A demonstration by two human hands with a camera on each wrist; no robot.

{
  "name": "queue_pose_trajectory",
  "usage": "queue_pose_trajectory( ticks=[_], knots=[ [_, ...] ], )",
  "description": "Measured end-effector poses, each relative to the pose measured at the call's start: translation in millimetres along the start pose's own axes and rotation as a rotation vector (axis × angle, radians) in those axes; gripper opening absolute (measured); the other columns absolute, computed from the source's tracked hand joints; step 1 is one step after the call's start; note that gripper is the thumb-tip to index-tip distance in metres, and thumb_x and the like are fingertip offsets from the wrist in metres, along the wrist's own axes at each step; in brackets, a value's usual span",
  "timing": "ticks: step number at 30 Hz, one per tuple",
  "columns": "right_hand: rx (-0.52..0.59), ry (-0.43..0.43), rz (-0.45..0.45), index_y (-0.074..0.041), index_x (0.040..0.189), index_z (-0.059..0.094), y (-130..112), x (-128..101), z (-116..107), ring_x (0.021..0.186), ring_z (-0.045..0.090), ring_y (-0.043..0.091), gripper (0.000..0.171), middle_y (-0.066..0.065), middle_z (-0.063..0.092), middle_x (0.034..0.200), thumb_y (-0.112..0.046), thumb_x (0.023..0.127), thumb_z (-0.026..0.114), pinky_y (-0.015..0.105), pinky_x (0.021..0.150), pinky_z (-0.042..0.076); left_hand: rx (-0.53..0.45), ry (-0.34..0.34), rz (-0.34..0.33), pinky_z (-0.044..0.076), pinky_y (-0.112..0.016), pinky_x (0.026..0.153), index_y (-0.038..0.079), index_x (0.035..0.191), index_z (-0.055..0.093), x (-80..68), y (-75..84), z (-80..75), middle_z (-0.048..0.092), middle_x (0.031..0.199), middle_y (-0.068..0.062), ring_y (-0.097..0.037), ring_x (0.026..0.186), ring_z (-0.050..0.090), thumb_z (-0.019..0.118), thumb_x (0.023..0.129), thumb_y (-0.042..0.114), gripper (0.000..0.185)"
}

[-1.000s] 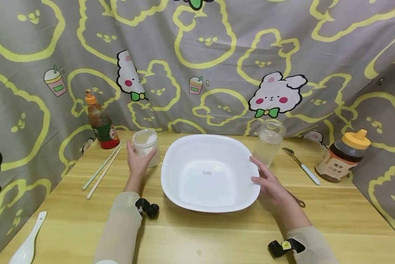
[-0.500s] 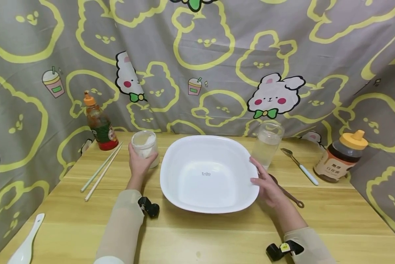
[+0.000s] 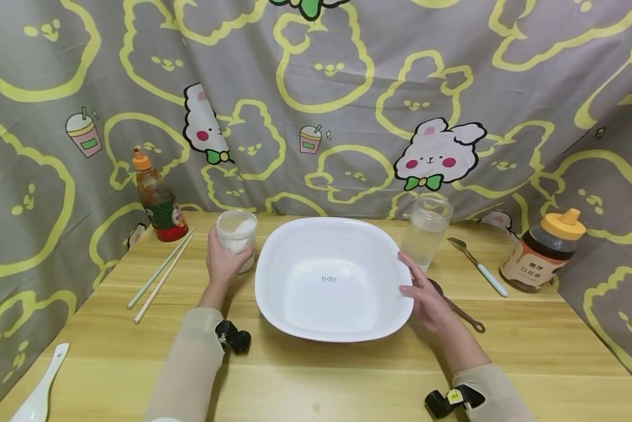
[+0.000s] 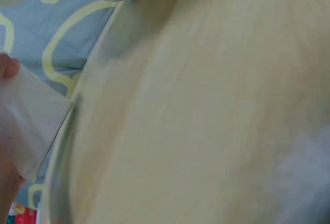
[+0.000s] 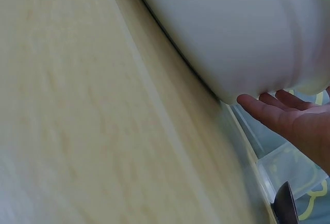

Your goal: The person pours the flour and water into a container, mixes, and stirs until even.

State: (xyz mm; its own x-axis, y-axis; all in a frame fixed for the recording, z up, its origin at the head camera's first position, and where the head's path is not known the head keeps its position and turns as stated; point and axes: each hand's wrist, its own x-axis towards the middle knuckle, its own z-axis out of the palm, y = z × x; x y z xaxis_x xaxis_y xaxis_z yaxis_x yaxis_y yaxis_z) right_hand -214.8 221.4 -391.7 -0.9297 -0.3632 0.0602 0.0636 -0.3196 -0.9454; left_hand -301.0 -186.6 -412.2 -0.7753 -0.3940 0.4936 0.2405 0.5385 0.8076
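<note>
White powder jar (image 3: 235,232) gripped in left hand (image 3: 222,262), just left of white bowl (image 3: 333,278) at table (image 3: 316,375) centre, seemingly lifted slightly. Right hand (image 3: 428,296) open, fingers straight against bowl's right rim. Bowl bare inside: nothing poured yet, judging by that. Glass jar (image 3: 428,230), spoon (image 3: 478,266), honey bottle (image 3: 540,251) far right; chopsticks (image 3: 160,274), sauce bottle (image 3: 156,199) far left, all untouched.

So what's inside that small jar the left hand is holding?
The small jar gripped by the left hand holds something white and powdery, heaped toward one side. How far down it goes cannot be seen, because the fingers cover the lower wall.
</note>
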Motion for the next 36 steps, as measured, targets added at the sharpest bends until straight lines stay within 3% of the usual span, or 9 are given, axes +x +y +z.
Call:
queue_pose_trajectory(
  ticks=[9,16,21,29,36],
  knots=[
    [-0.003,-0.008,0.003,-0.022,0.139,0.012,-2.4,1.0,1.7,0.095,0.051,0.022,0.067,0.011,0.014,0.134,0.003,0.083,0.04,0.039,0.07,0.047,0.087,-0.035,0.14,0.038,-0.043,0.075,0.016,0.123,0.036,16.5,29.8,-17.1,0.048,0.109,-0.009,-0.026,0.096,0.045,0.077,0.048,0.021,0.086],
    [0.004,-0.014,-0.001,-0.022,0.139,0.01,-1.4,-0.4,0.5,0.095,0.051,0.022,0.067,0.012,0.015,0.134,0.004,0.084,0.039,0.038,0.07,0.047,0.234,-0.147,0.251,0.039,-0.042,0.07,0.016,0.124,0.038,33.2,61.8,-28.2,0.049,0.106,-0.006,-0.024,0.092,0.045,0.075,0.047,0.026,0.086],
    [0.01,-0.007,-0.004,-0.022,0.139,0.011,-0.3,-2.4,-0.9,0.095,0.051,0.02,0.066,0.007,0.016,0.133,0.004,0.084,0.038,0.038,0.07,0.048,0.333,-0.21,0.335,0.037,-0.045,0.077,0.013,0.125,0.036,38.1,82.3,-31.7,0.049,0.109,-0.009,-0.03,0.095,0.043,0.075,0.047,0.028,0.088],
    [0.024,-0.013,0.002,-0.023,0.138,0.012,0.1,-1.5,-1.4,0.096,0.05,0.02,0.066,0.009,0.016,0.132,0.004,0.084,0.039,0.038,0.071,0.047,0.466,-0.247,0.549,0.037,-0.051,0.078,0.014,0.126,0.033,36.7,108.6,-33.8,0.046,0.115,-0.015,-0.035,0.1,0.042,0.074,0.05,0.03,0.087],
    [0.023,-0.021,0.003,-0.023,0.139,0.012,-1.6,-0.2,-1.7,0.094,0.052,0.022,0.067,0.011,0.016,0.132,0.004,0.084,0.039,0.04,0.071,0.047,0.504,-0.21,0.786,0.036,-0.049,0.08,0.01,0.123,0.037,36.0,120.0,-23.3,0.048,0.111,-0.017,-0.035,0.097,0.043,0.07,0.052,0.03,0.081]
  ],
)
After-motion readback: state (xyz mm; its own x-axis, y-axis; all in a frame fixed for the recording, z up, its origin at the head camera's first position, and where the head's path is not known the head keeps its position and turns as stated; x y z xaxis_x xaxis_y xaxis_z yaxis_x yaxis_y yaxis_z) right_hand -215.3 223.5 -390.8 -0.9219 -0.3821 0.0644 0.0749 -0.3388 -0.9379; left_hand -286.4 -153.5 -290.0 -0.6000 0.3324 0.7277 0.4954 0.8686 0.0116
